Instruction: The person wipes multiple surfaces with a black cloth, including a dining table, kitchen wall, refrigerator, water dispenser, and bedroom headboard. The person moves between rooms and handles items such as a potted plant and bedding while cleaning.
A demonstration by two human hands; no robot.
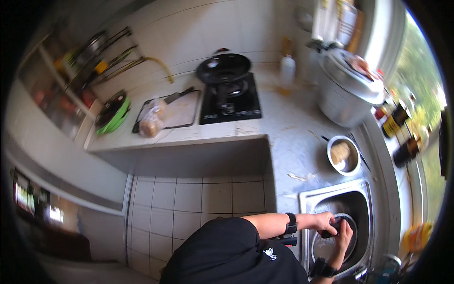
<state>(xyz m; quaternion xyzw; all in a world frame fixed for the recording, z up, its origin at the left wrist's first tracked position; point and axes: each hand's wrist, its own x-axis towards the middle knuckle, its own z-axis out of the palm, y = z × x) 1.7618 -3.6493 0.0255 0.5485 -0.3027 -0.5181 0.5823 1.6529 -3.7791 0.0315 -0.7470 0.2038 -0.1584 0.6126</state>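
Over the steel sink [305,204] at the lower right, my left hand [323,222] reaches in from the left and grips a dark object [330,232], too blurred to name. My right hand [344,235] is on the other side of that same object, its fingers against it. Both hands are above a round metal basin [354,245] standing in the sink. Black bands are on both wrists. Beyond the sink, a white-rimmed bowl [330,162] holds a light brown lump [340,152].
A large lidded metal pot [340,103] and sauce bottles [395,119] stand near the window. A black wok [223,69] sits over the cooktop [230,106]. Left of it are a cutting board [182,110], a knife [181,95], a plastic bag [152,119] and a green pan [115,115].
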